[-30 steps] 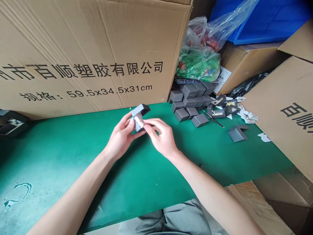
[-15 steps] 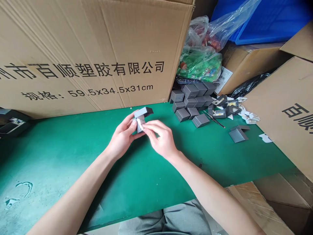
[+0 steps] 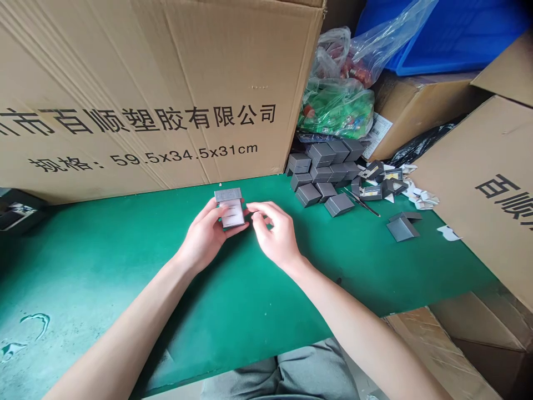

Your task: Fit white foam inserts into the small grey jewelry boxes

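Gray box (image 3: 233, 214) is clamped in the left hand (image 3: 205, 229), right hand (image 3: 278, 230) curled beside, fingertip contact unclear.

held box (image 3: 228, 194) matt, tabletop (image 3: 233, 311) smooth (and glossy), carton (image 3: 166, 61) creased cardboard.

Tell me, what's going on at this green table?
A person's left hand holds a small dark grey box with a pale surface showing. The right hand is close beside it, fingers curled; whether it touches the box is unclear. Similar dark boxes stand piled to the right on the green table, against a large carton.
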### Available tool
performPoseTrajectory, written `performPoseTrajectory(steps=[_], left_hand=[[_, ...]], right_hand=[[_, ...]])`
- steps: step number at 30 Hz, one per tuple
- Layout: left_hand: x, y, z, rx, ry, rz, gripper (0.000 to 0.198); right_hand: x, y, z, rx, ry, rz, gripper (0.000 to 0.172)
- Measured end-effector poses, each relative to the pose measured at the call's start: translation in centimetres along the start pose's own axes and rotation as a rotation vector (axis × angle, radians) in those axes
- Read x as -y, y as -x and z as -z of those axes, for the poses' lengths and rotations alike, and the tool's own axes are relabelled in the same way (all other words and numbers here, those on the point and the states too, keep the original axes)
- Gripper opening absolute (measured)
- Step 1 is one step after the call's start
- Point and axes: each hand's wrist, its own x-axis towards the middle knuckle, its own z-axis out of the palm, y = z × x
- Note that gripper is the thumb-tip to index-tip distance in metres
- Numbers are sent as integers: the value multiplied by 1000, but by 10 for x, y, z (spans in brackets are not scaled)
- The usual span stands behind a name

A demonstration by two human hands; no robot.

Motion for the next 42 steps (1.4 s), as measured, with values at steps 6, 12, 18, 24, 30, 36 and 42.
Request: performPoseTrajectory(steps=[6, 12, 18, 24, 30, 36, 42], left_hand=[[5, -1, 2, 24, -33, -4, 29], [11, 1, 2, 94, -98, -47, 40], [7, 4, -1, 166, -199, -3, 48], [4, 2, 3, 96, -328, -56, 58], [4, 3, 0, 28, -401, -117, 63], [0, 6, -6, 14, -457, -128, 60], [2, 5, -6, 7, -395, -151, 48]], right_hand=[[-2, -1, -3, 14, -91, -183, 25], [-14, -2, -7, 79, -122, -316, 40], [-19, -5, -5, 144, -332, -399, 40], [-14, -8, -2, 83, -348, -432, 45], [-15, -7, -3, 80, -344, -432, 47], [-15, -6, -2, 106, -312, -414, 47], [-15, -4, -7, 132, -352, -430, 42]])
